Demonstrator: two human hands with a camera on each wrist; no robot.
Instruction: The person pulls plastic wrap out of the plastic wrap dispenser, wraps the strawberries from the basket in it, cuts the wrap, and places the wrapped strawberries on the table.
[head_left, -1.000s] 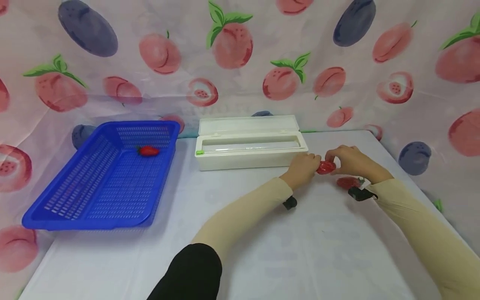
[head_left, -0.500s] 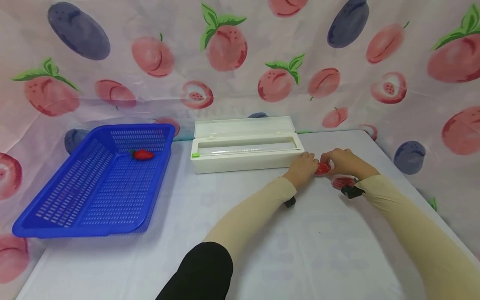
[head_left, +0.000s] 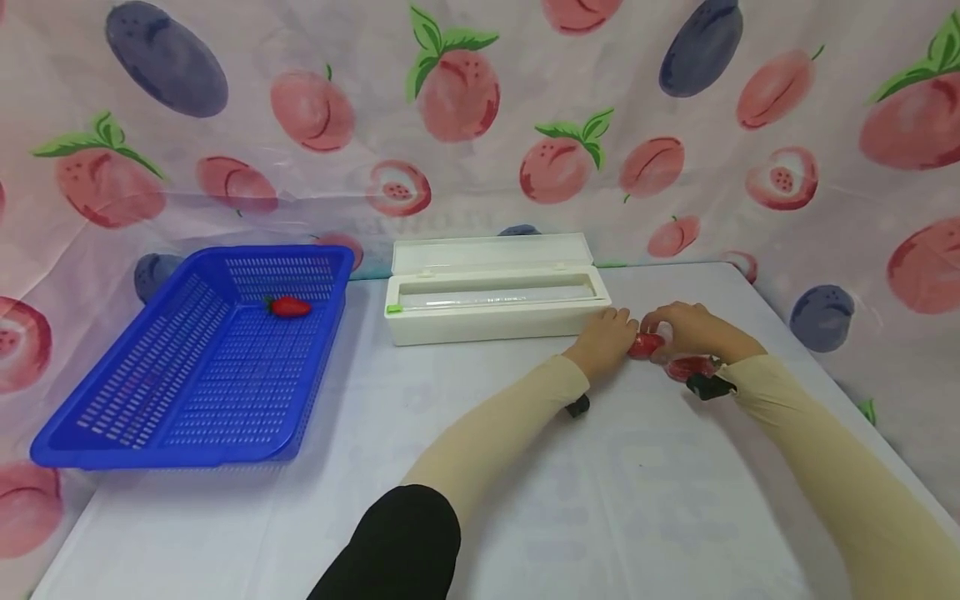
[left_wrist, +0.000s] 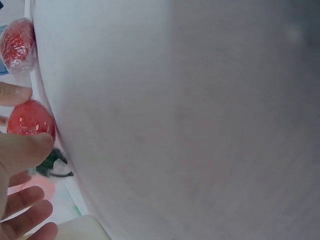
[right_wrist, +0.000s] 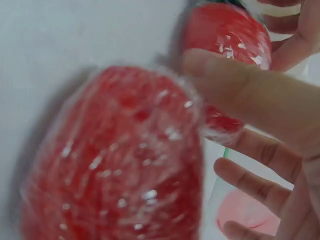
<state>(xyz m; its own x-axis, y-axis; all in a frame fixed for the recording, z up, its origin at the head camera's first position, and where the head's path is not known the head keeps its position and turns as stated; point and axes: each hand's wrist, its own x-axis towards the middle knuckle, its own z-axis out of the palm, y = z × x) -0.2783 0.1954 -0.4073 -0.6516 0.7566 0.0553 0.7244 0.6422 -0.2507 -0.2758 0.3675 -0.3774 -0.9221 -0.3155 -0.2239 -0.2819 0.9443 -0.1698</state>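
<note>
A red strawberry [head_left: 645, 345] in clear cling film lies near the right end of the white table, between my two hands. My left hand [head_left: 603, 342] holds its green leafy end, with the thumb across the strawberry [left_wrist: 31, 118] in the left wrist view. My right hand [head_left: 693, 329] pinches the other end; in the right wrist view its thumb lies over the strawberry [right_wrist: 225, 32] and the remaining fingers spread behind. Under the right wrist rests a second film-wrapped strawberry [head_left: 690, 367], large and close in the right wrist view.
A white cling film box [head_left: 498, 321] with its lid raised stands at the back, just left of my left hand. To the left sits a blue plastic basket [head_left: 165, 457] with an unwrapped strawberry [head_left: 289, 307] inside. A fruit-printed cloth [head_left: 480, 183] hangs behind the table.
Both hands have come down slightly with the strawberry, which was held a little higher a second ago. The head view has shifted slightly. Basket and box stay put.
</note>
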